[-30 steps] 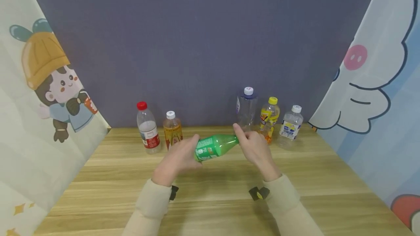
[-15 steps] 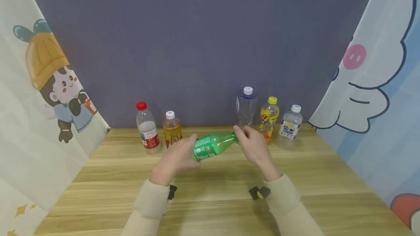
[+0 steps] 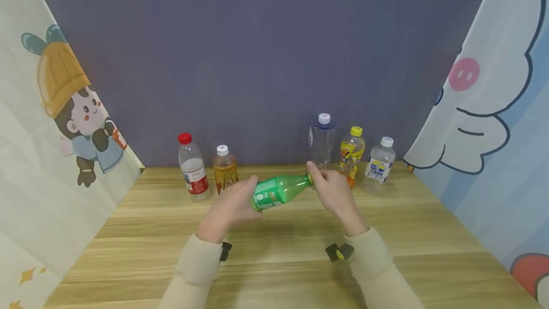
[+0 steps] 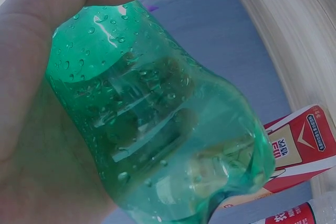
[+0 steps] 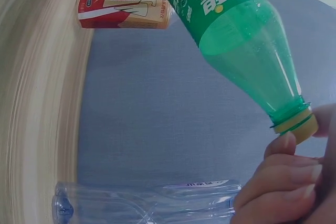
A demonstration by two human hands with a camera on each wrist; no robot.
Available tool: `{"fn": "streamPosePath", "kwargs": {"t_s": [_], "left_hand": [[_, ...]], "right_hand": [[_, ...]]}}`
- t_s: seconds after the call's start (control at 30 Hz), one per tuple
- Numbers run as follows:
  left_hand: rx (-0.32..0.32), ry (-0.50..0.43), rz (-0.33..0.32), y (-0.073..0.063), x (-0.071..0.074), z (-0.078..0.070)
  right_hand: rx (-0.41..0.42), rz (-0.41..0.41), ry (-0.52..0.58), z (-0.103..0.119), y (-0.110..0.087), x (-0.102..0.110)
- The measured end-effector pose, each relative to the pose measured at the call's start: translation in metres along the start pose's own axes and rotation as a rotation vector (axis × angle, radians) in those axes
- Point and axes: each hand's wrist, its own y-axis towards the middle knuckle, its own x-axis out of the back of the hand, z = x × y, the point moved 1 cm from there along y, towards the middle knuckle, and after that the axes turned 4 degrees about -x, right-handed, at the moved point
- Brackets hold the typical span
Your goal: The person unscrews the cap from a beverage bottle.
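Observation:
A green plastic bottle (image 3: 279, 190) with a green label lies nearly level in the air above the wooden table (image 3: 274, 261), neck pointing right. My left hand (image 3: 240, 204) grips its base end; the left wrist view shows the palm and thumb (image 4: 37, 77) wrapped round the wet green base (image 4: 157, 124). My right hand (image 3: 319, 182) is at the neck. In the right wrist view its fingertips (image 5: 286, 148) pinch the yellowish cap (image 5: 299, 128) of the bottle (image 5: 241, 30).
Along the grey back wall stand a red-capped bottle (image 3: 193, 168) and an amber bottle (image 3: 225, 169) on the left. On the right stand a tall clear bottle (image 3: 322, 142), a yellow-capped bottle (image 3: 351, 152) and a small clear bottle (image 3: 379, 162). Cartoon curtains flank both sides.
My left hand and the bottle's base have shifted slightly left and up. My right fingers stay at the cap, barely moved.

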Motion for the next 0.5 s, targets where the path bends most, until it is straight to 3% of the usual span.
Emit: {"fn": "streamPosePath", "kwargs": {"t_s": [0.23,0.5], "left_hand": [[0.003,0.0,0.005,-0.0002,-0.0002,0.0],[-0.003,0.0,0.004,0.0006,-0.0017,-0.0002]], "right_hand": [[0.052,-0.022,0.045,-0.0008,0.0002,0.0006],[0.011,-0.021,-0.004,-0.0022,-0.0004,0.0058]]}}
